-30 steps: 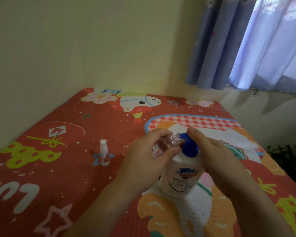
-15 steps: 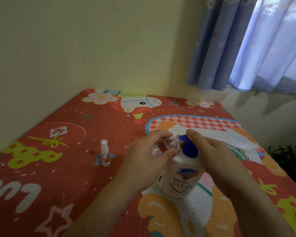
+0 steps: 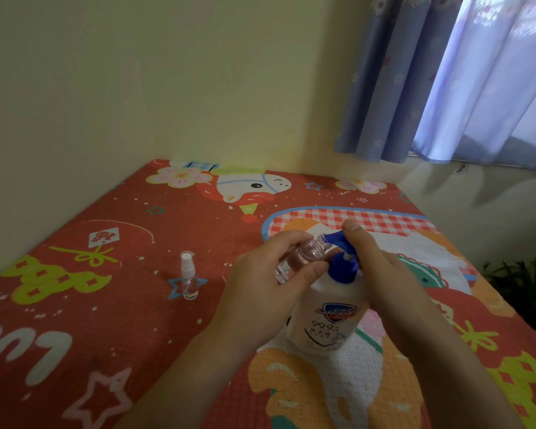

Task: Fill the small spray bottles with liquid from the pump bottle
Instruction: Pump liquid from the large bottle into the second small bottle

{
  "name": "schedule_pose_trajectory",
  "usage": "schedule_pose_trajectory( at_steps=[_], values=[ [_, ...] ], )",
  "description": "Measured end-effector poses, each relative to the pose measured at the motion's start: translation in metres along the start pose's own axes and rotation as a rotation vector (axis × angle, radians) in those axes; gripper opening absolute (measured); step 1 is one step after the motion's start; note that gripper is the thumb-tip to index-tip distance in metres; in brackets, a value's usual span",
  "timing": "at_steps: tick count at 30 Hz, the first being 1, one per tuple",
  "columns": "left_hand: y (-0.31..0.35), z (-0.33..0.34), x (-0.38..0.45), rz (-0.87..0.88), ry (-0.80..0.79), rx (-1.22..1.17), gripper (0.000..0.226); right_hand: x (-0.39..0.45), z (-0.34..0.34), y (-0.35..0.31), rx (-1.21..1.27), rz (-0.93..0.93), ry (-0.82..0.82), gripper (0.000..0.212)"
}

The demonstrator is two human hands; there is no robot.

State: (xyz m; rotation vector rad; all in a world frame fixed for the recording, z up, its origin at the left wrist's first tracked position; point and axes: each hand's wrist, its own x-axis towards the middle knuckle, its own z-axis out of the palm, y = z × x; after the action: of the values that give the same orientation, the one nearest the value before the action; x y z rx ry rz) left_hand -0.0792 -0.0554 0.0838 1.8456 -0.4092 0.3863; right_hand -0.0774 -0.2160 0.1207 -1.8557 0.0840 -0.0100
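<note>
The left hand [image 3: 262,292] curls round a small clear spray bottle [image 3: 300,258], thumb along its near side and fingers over the far side, holding it tilted with its open neck raised to the right against the nozzle of the pump bottle [image 3: 328,317]. The right hand [image 3: 381,270] rests on the blue pump head [image 3: 341,239]: its forefinger lies straight on top of the head, while the rest of the hand wraps loosely behind the pump's collar. Whether the head is pressed down cannot be told.

The pump bottle is white plastic, rounded and squat, with a printed shield label and a blue collar and spout. It stands upright near the middle of the surface [image 3: 99,305], between the two hands. The held bottle is a slim transparent cylinder; a faint pinkish tint shows through it, but how much liquid is inside cannot be judged.

A second spray bottle [image 3: 188,278] stands upright by itself to the left, well apart from the hands, on a blue star print. It is clear, with a white sprayer and clear cap fitted, and looks nearly empty.

The surface is covered by a red woven-textured mat with cartoon prints, flowers, stars and a checked patch. A plain yellowish wall [image 3: 136,88] runs along the far and left sides, and a blue curtain [image 3: 446,72] hangs far right.
</note>
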Motion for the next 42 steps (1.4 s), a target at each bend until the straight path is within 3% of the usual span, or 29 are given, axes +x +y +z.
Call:
schedule_pose_trajectory(
  at_steps=[24,31,38,42],
  values=[
    [-0.007,-0.003,0.000,0.001,-0.025,0.112,0.029,0.007,-0.009,0.007,-0.050,-0.068,-0.056,0.030],
    [-0.009,-0.002,0.000,-0.027,-0.023,0.116,0.032,0.004,-0.005,0.006,-0.055,-0.066,-0.042,0.039],
    [-0.005,-0.001,0.001,-0.024,-0.021,0.074,0.031,0.007,-0.002,0.010,0.015,-0.043,-0.043,0.063],
    [-0.004,-0.001,0.000,-0.020,-0.009,0.068,0.030,0.011,-0.002,0.014,0.021,-0.138,-0.042,0.053]
  ],
)
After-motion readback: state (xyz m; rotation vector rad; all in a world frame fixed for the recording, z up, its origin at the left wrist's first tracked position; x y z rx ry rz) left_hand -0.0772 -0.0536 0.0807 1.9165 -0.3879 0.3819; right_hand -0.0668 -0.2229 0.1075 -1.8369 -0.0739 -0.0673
